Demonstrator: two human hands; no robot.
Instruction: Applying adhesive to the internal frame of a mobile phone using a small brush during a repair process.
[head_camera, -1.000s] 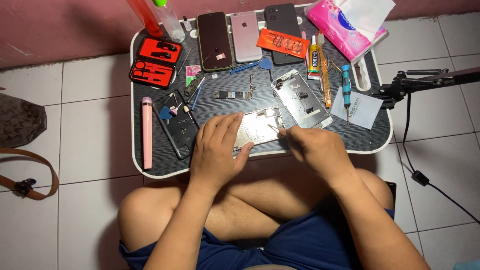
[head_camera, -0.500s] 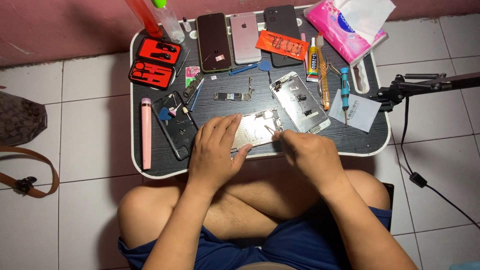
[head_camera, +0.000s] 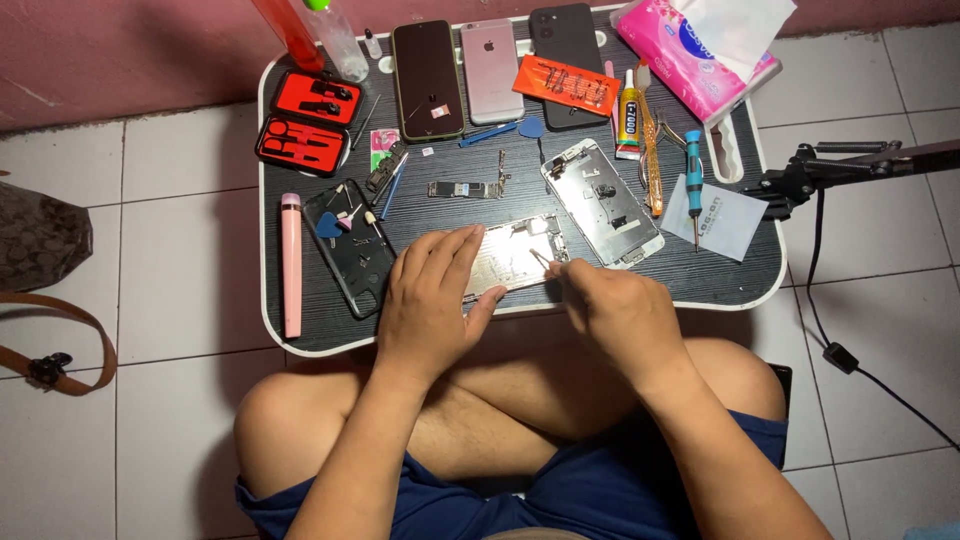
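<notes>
A person sits cross-legged on a tiled floor behind a low black lap table (head_camera: 330, 330), seen from above. At the table's left edge lies a pink pen-shaped tool (head_camera: 291, 264), beside a black phone case (head_camera: 357, 262) holding small blue picks. Farther back on the left is a red tool kit (head_camera: 308, 123), opened out.

The left hand (head_camera: 430, 300) lies flat, fingers spread, pressing on the left part of an opened phone housing (head_camera: 518, 256) at the near middle of the table. The right hand (head_camera: 618, 312) is just right of the housing, fingers curled and pinched around a thin tool whose tip touches the housing's right end; the tool itself is too small to name.

Beyond the hands sits a narrow circuit board (head_camera: 466, 189), and three phones (head_camera: 496, 70) lie along the far edge. To the right rests a detached screen assembly (head_camera: 602, 203), then a glue tube (head_camera: 628, 114), a blue screwdriver (head_camera: 694, 180) and a pink tissue pack (head_camera: 690, 60).
</notes>
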